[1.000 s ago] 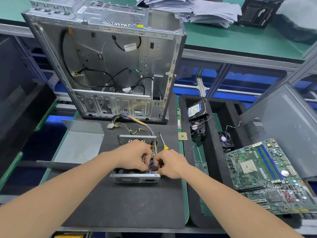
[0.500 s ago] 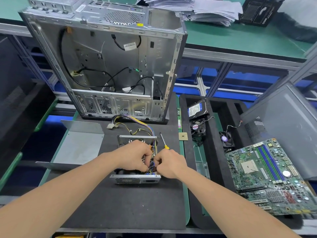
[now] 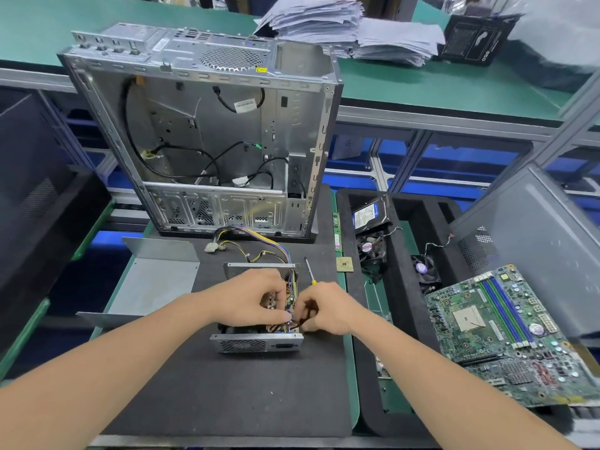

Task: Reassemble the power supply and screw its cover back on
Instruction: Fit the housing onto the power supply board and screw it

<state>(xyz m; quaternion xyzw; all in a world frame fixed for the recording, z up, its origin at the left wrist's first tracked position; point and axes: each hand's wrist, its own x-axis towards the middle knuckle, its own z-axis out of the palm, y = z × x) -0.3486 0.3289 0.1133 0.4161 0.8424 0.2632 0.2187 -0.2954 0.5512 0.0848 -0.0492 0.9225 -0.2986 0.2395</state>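
Grey metal cover [image 3: 156, 287]: lying off, on the mat just left of the power supply [image 3: 256, 345].
Computer case [image 3: 211, 141]: upright and open behind the power supply.
My left hand [image 3: 253, 297]: fingers bent down into the power supply's open top, tips at the inner wires [image 3: 293, 321]; I cannot tell whether they grip.
Power supply: on the black mat [image 3: 227, 391], lidless, between my hands.
Screwdriver [image 3: 309, 269]: on the mat just right of the power supply, with the yellow handle beside my right knuckles.
My right hand [image 3: 328, 308]: curled at the power supply's near right corner, fingertips pinching the inner wires.
Motherboard [image 3: 496, 332]: well to the right.
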